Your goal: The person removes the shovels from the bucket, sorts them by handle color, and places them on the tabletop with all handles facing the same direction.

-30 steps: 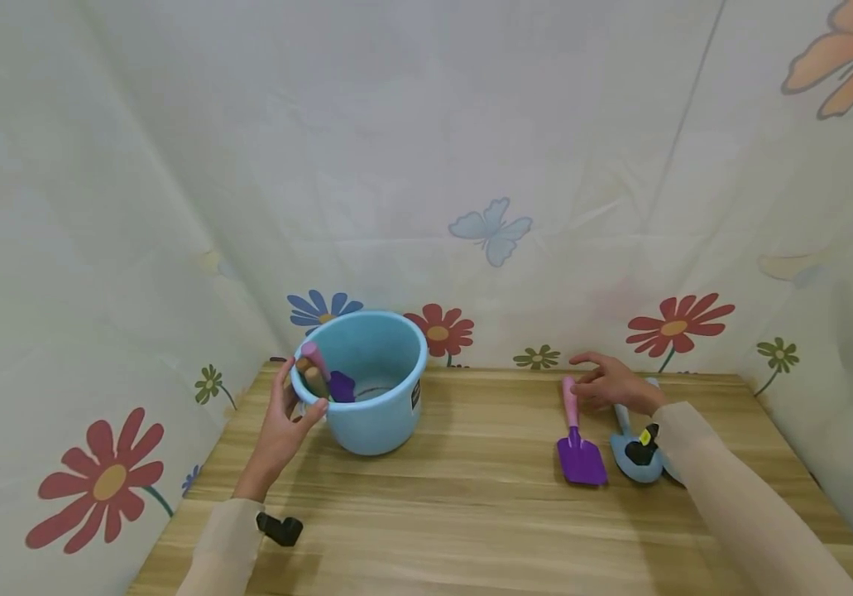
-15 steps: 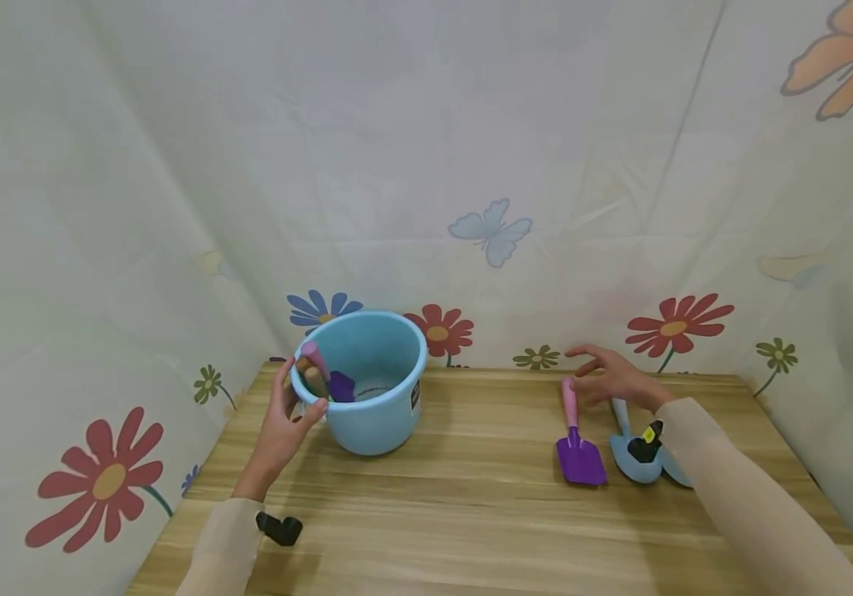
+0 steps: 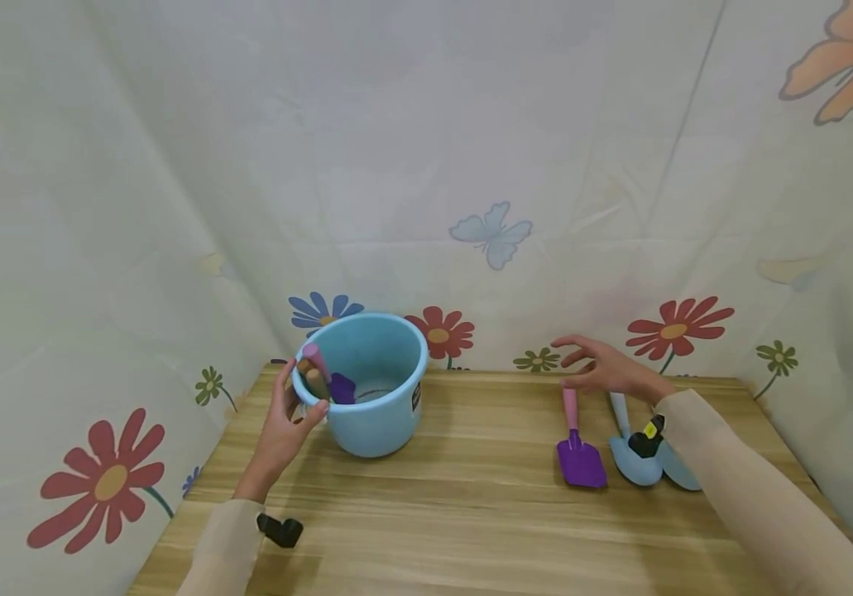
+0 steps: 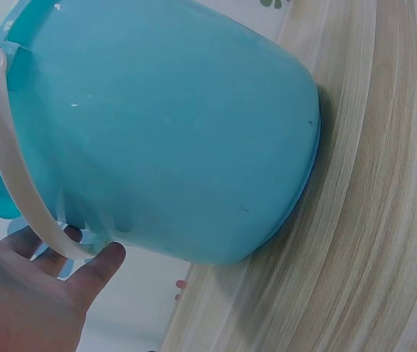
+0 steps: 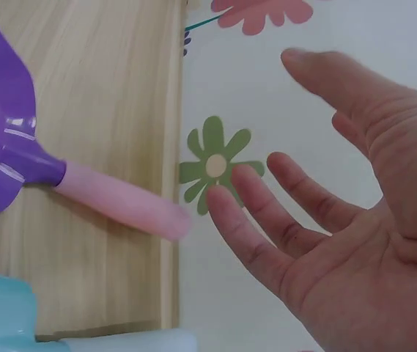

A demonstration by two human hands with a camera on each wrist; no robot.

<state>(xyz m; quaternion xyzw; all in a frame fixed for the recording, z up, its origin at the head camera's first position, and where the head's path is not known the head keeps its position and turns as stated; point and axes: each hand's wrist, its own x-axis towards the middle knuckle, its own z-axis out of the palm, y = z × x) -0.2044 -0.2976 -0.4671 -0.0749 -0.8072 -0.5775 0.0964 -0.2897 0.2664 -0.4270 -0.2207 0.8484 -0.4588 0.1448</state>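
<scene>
A light blue bucket (image 3: pixel 374 426) stands on the table at the left, with several handled tools leaning inside it. My left hand (image 3: pixel 280 426) holds its left rim, thumb toward the front; in the left wrist view the white bail handle (image 4: pixel 17 158) passes by the fingers. My right hand (image 3: pixel 608 370), fingers spread and slightly bent, hovers over the pink handle end of a purple hand shovel (image 3: pixel 581 462). The right wrist view shows air between the fingers and that pink handle (image 5: pixel 124 199). Right of the shovel lies a light blue trowel (image 3: pixel 636 463).
Another light blue tool (image 3: pixel 679 470) lies beside the trowel, partly hidden by my right sleeve. Inside the bucket are a pink handle (image 3: pixel 317 362), wooden handles (image 3: pixel 316 384) and a purple blade (image 3: pixel 342 387). A flowered curtain (image 3: pixel 381 182) hangs close behind the wooden table (image 3: pixel 456 530).
My right hand has risen slightly and shifted left over the pink handle, its fingers spreading. The left hand and bucket have stayed in place.
</scene>
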